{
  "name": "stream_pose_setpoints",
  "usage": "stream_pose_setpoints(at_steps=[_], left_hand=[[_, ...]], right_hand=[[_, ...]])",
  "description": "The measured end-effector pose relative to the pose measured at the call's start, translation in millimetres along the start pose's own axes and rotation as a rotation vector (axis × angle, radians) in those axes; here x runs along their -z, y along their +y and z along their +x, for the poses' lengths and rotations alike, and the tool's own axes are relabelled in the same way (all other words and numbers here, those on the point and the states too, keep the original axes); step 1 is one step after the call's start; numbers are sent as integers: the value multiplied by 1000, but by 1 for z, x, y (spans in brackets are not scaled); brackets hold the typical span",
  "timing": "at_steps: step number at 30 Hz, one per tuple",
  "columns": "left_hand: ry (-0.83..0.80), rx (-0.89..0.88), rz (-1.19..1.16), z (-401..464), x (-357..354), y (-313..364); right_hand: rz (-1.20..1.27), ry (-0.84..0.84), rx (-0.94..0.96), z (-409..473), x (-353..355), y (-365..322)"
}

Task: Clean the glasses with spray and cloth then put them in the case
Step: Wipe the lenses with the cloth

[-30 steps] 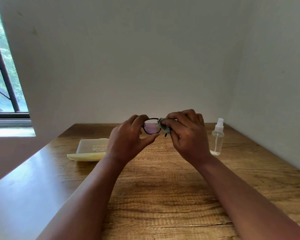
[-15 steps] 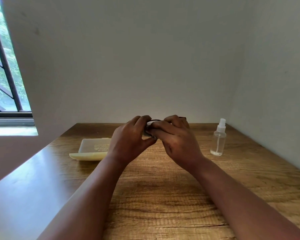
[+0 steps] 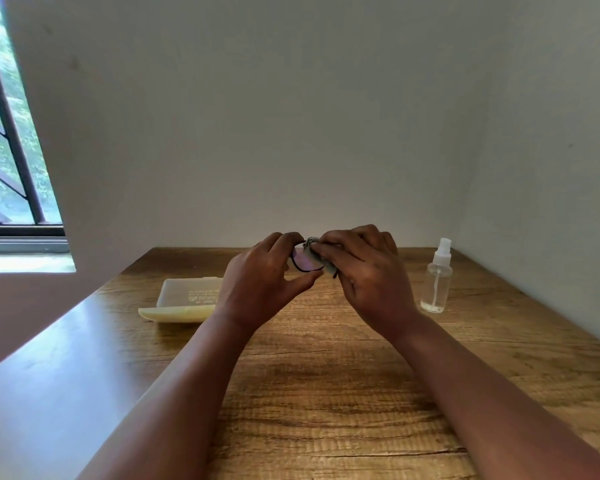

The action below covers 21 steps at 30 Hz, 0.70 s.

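A wooden table (image 3: 326,393) is showing warm brown, streaked with darker wavy grain; its left part is glaring pale where light is reflecting. At about ten o'clock from the hands, a case (image 3: 184,299) is looking pale cream-yellow and translucent, with faint white lettering on its lid. The glasses (image 3: 303,261) are showing a thin black frame and a lens tinting faintly pink-violet. A cloth (image 3: 321,259) against them is appearing grey. At three o'clock, a bottle (image 3: 436,282) is showing clear plastic with a white spray top. The walls (image 3: 291,116) are reading off-white. A window (image 3: 11,150) at nine o'clock is showing dark bars over blurred green.
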State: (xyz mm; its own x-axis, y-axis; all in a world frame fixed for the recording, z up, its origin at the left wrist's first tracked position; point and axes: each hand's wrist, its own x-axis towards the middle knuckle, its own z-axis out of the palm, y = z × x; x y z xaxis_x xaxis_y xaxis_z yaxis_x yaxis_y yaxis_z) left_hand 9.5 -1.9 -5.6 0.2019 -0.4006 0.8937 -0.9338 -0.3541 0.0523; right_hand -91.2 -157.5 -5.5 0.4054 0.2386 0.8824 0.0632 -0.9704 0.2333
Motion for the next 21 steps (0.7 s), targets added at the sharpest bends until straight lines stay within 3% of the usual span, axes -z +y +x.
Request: stream_pose_setpoints(at_steps=[11, 21], left_hand=[[-32, -11, 25, -1, 0, -2], [36, 37, 22, -1, 1, -2]], right_hand=[[28, -56, 139, 0, -7, -8], [-167, 25, -91, -4, 0, 17]])
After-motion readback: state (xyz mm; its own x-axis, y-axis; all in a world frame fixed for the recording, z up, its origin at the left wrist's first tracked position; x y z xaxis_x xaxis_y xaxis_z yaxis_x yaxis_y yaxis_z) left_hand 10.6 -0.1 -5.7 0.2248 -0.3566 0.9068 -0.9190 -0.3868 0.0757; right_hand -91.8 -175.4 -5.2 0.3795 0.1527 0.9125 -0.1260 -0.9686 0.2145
